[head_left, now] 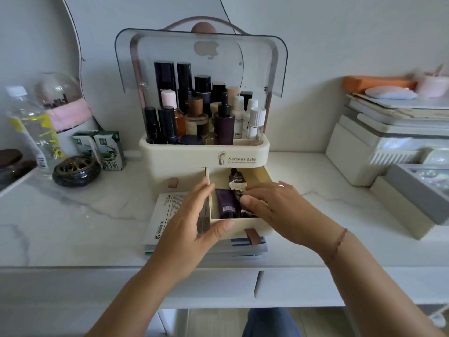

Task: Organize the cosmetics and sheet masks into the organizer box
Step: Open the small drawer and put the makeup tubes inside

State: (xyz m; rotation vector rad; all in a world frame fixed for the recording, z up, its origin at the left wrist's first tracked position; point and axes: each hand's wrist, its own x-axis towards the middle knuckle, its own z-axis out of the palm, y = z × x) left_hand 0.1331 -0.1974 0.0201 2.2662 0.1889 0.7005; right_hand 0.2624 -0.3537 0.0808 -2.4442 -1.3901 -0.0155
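Note:
A cream organizer box (170, 154) stands on the marble table with its clear lid (257, 57) raised and several bottles upright in the top tray. Its lower right drawer (243, 224) is pulled out over a stack of sheet masks (170, 210) lying flat on the table. In the drawer lie a purple tube (226, 203) and a dark brown tube (235, 178). My left hand (189, 222) grips the drawer's front left corner, thumb on the front wall. My right hand (274, 205) reaches into the drawer and pinches a dark tube partly hidden under its fingers.
Left of the box stand two green milk cartons (107, 149), a dark incense burner (76, 170) and a water bottle (29, 122). White storage boxes (364, 147) and a grey tray (418, 190) fill the right side. The left drawer, with its brown tab (173, 183), is closed.

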